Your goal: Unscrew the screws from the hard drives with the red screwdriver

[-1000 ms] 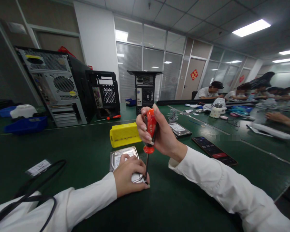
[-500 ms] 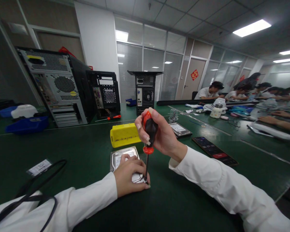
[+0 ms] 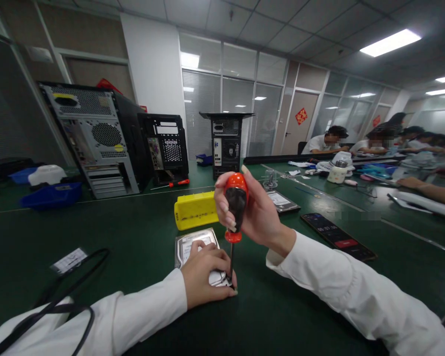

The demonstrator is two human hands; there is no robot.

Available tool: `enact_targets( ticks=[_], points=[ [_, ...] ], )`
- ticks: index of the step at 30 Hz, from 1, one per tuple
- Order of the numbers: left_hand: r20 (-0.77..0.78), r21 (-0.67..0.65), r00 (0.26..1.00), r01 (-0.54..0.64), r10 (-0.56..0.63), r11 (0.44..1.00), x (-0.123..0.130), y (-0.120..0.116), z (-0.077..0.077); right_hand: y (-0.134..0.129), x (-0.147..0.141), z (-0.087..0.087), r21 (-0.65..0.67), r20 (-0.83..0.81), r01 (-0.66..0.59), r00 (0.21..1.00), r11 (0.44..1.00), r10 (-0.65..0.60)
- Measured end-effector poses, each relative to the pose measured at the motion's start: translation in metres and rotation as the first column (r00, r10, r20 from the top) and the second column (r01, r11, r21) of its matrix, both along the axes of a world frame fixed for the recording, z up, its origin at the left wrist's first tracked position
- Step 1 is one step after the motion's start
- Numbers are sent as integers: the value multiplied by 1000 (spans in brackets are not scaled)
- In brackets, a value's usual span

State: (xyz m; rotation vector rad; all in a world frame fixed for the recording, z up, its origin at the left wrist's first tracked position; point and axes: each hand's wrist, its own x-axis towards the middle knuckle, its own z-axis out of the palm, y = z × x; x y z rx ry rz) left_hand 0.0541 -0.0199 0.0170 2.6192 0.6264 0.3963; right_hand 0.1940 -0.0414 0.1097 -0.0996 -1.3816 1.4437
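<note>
A silver hard drive point(image 3: 185, 244) lies flat on the green table in front of me. My left hand point(image 3: 207, 274) rests across it, thumb and fingers closed around its near right corner. In my right hand point(image 3: 259, 212) is a red and black screwdriver point(image 3: 236, 202), held upright by the handle with the thumb near its top. The shaft runs down to that same corner of the drive, between my left thumb and fingers. The tip is too small to make out there. Just behind the drive sits a yellow bin point(image 3: 196, 210) holding small dark bits, probably screws.
A second hard drive point(image 3: 282, 201) and a phone point(image 3: 337, 236) lie to the right. Computer cases point(image 3: 226, 143) stand at the back, with another screwdriver point(image 3: 178, 183) before them. A blue bin point(image 3: 52, 195) and a black cable point(image 3: 77, 269) are at left. Several people sit far right.
My right hand's fingers have shifted on the screwdriver handle, the thumb now lifted a little. My left hand stays on the hard drive. The whole view has shifted slightly.
</note>
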Motion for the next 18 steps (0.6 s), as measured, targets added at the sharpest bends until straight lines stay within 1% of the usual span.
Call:
enact_targets(
  ticks=[2,5,7,11,15,18],
  points=[
    [-11,-7,1000,-2,2,1000,0,0,1,2,1,0,4,-16,22,1000,1000,-22],
    [-31,-15,1000,-7,6,1000,0,-1,4,4,4,1,19,-47,97,994,995,-97],
    [-33,-16,999,-7,6,1000,0,-2,5,5,5,2,16,-43,109,993,994,-108],
    [-23,-24,1000,-6,6,1000,0,-2,6,3,7,4,-9,1,56,998,998,-56],
    [-23,-33,1000,-10,9,999,1,-2,7,2,7,5,31,1,-45,999,999,45],
    [-17,-30,1000,-16,15,999,2,-2,7,2,8,6,34,6,-67,998,997,67]
  ],
)
